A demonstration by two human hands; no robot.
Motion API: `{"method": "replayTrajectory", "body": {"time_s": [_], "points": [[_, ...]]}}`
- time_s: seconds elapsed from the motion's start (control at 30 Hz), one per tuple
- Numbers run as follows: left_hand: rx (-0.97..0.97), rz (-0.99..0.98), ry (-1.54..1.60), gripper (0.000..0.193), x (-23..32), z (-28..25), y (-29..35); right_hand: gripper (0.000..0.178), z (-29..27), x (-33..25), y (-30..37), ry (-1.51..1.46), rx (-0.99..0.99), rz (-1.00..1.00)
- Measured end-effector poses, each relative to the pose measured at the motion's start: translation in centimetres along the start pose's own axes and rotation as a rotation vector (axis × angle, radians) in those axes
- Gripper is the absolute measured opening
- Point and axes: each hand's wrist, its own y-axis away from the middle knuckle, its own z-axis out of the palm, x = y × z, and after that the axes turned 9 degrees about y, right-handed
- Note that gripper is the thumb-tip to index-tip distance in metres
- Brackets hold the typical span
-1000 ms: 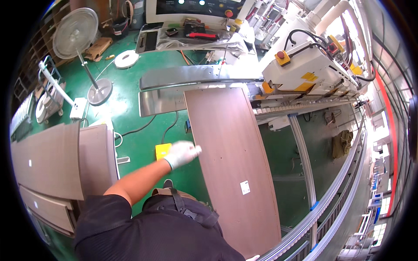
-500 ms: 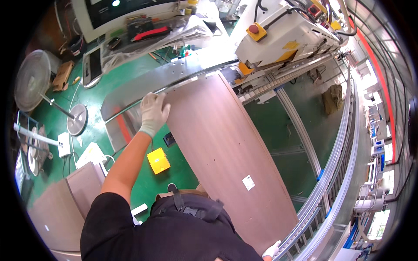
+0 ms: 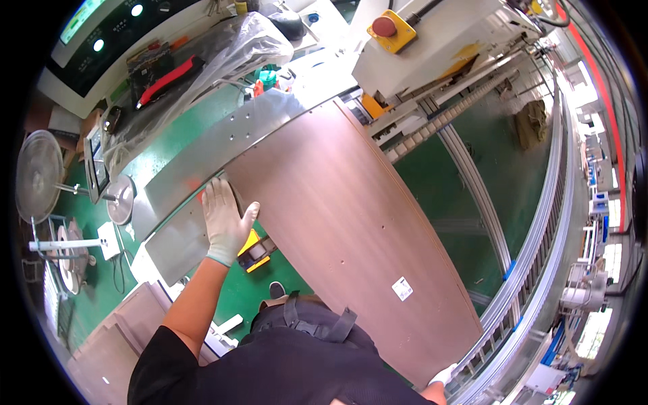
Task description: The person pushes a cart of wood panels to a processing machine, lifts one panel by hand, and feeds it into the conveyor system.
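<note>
A long brown wood-grain board (image 3: pixel 344 209) with a white label and several small holes slants across the view. Its far end lies against the metal table plate (image 3: pixel 233 135) of the machine. My left hand (image 3: pixel 228 223), in a white glove, is open at the board's far left edge; the fingers stretch forward over the plate's edge and the thumb points to the board. In another white glove, my right hand (image 3: pixel 442 376) grips the board's near right corner beside the roller rail. Part of its fingers is hidden.
A white machine head (image 3: pixel 439 47) with a red stop button (image 3: pixel 385 27) stands beyond the board. Curved metal roller rails (image 3: pixel 540 243) run along the right. A yellow foot pedal (image 3: pixel 255 251) is on the green floor. More boards (image 3: pixel 115 337) lean at lower left.
My left hand has flattened, its fingers stretching forward at the board's edge. My view has shifted nearer the machine. The right hand stays at the board's near corner.
</note>
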Motion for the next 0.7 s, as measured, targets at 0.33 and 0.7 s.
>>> {"method": "replayTrajectory", "body": {"time_s": [0.33, 0.7], "points": [[-0.072, -0.041, -0.063, 0.079, 9.0, 3.9, -5.8, 0.082, 4.8, -10.2, -5.3, 0.055, -0.051, -0.007], [-0.085, -0.058, -0.011, 0.083, 19.6, 6.6, -13.9, 0.082, 9.6, -20.5, -12.8, 0.211, -0.036, -0.119]]}}
